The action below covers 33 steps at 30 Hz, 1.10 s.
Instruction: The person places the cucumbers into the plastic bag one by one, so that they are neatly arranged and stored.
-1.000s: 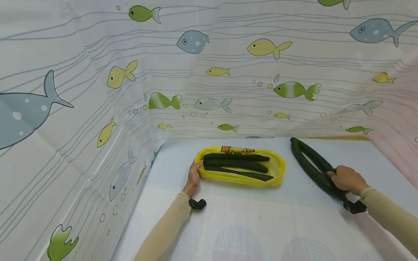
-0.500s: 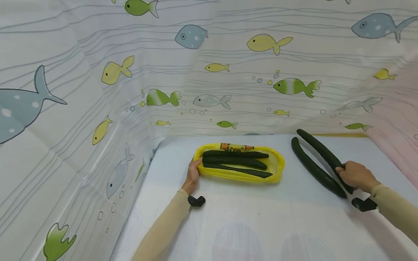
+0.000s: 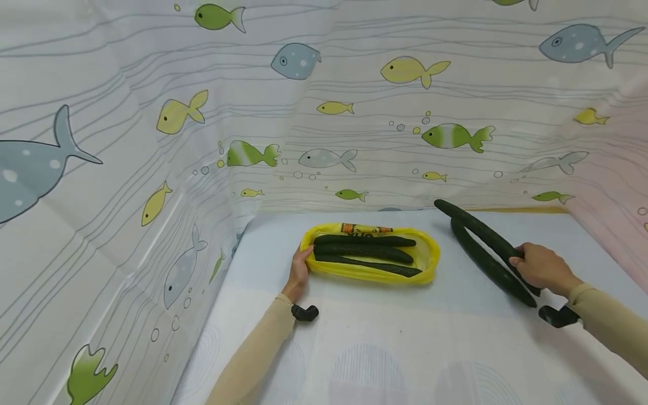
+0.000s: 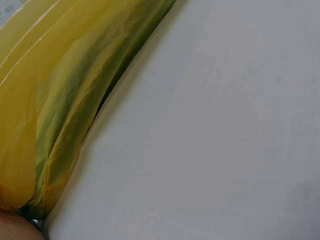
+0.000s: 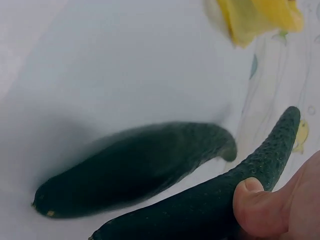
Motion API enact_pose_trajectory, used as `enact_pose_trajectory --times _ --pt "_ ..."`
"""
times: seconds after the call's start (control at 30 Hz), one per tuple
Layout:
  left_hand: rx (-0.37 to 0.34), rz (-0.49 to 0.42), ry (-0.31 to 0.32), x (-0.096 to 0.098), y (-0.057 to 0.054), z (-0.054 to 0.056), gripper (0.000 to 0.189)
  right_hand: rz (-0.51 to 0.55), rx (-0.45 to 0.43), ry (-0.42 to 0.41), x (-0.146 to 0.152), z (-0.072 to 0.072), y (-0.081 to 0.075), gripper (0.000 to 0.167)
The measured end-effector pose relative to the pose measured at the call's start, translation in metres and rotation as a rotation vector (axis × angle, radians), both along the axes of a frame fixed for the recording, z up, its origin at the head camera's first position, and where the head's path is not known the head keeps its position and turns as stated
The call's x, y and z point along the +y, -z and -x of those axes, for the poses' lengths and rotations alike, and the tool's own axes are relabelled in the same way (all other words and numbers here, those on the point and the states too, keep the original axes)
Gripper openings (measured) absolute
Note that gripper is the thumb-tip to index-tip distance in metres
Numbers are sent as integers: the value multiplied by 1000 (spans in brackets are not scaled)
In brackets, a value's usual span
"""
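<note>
A yellow plastic bag (image 3: 369, 274) lies spread open on the table, with three dark green cucumbers (image 3: 363, 251) side by side inside. My left hand (image 3: 297, 275) holds the bag's left end, the thumb at its rim; the other fingers are mostly hidden. To the right, my right hand (image 3: 545, 270) grips a long cucumber (image 3: 476, 226) near its close end, the far end pointing away and left. Another cucumber (image 3: 488, 265) lies on the table beneath it. The right wrist view shows the thumb (image 5: 257, 207) pressed on the held cucumber.
The table (image 3: 395, 337) has a white cloth with pale arch patterns. A fish-printed curtain (image 3: 354, 129) rises along the back and left. Pinkish curtain (image 3: 617, 208) hangs at the right.
The held cucumber was lifted from beside the other one, first rightwards. Now its far end has swung left, crossing over the lying cucumber. My left hand keeps its place at the bag.
</note>
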<state>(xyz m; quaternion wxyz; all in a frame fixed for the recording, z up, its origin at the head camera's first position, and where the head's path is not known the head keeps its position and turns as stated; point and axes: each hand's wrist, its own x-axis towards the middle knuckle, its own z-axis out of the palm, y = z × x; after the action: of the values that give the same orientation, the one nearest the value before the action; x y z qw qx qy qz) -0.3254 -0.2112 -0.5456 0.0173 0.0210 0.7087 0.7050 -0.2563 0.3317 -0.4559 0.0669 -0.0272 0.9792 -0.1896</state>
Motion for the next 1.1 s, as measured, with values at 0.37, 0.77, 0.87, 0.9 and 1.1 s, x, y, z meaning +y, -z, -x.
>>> enact_pose_trajectory --times 0.37,0.77,0.87,0.9,1.1 --pt "20 -6 16 0 0 -1 67 18 57 -19 -19 1 -13 47" --pt "3 11 14 -1 -1 0 69 21 89 -75 -47 -2 -29 48" --pt "4 8 12 0 -2 0 69 20 92 -92 -55 -1 -32 47" --pt "4 7 12 0 -2 -1 69 19 93 -100 -57 -1 -33 47" --pt "4 8 10 0 1 0 69 27 92 -141 -69 -1 -38 46"
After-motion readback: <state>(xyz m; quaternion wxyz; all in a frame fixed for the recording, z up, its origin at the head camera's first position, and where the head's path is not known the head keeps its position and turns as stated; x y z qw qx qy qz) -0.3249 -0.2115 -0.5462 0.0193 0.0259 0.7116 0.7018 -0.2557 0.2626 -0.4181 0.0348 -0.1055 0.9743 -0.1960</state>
